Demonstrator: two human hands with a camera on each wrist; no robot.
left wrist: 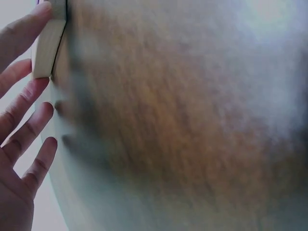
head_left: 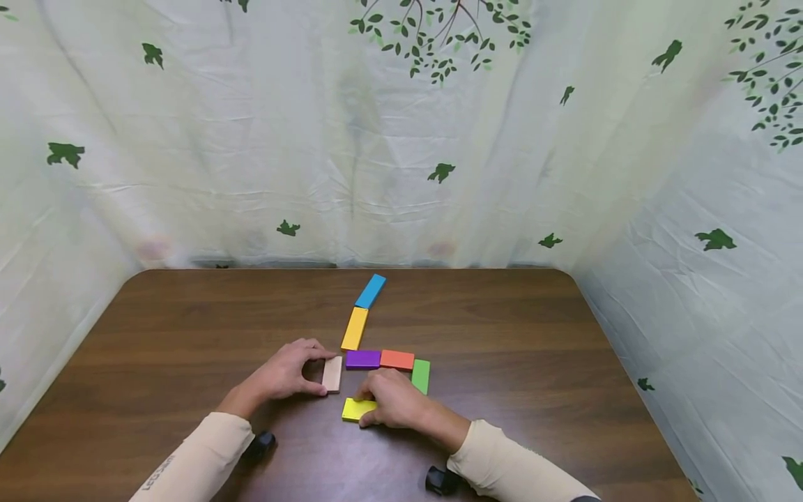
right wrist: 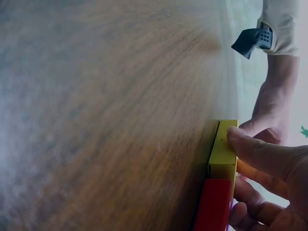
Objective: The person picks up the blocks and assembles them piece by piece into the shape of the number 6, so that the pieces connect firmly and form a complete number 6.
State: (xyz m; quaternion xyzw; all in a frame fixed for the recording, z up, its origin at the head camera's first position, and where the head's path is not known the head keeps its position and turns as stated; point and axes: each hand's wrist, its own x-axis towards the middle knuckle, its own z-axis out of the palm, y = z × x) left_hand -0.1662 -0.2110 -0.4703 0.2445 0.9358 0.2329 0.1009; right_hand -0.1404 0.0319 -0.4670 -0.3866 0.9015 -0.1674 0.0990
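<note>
My left hand [head_left: 285, 374] pinches a plain wooden block [head_left: 332, 375] by its two ends, thumb at the near end. In the left wrist view that block [left wrist: 47, 50] shows between thumb and fingertips, the other fingers spread. My right hand [head_left: 398, 399] pinches a yellow block [head_left: 354, 410] between thumb and fingers, just right of and nearer than the wooden one. A red block [right wrist: 212, 204] adjoins the yellow block in the right wrist view; my right hand hides it from the head view. Beyond that hand lie a purple block [head_left: 362, 360], an orange-red block [head_left: 397, 360] and a green block [head_left: 421, 376].
An amber block [head_left: 354, 328] and a blue block [head_left: 371, 291] run end to end toward the back edge of the brown wooden table [head_left: 207, 314]. White curtains [head_left: 251, 139] with green leaf prints surround the table's back and sides.
</note>
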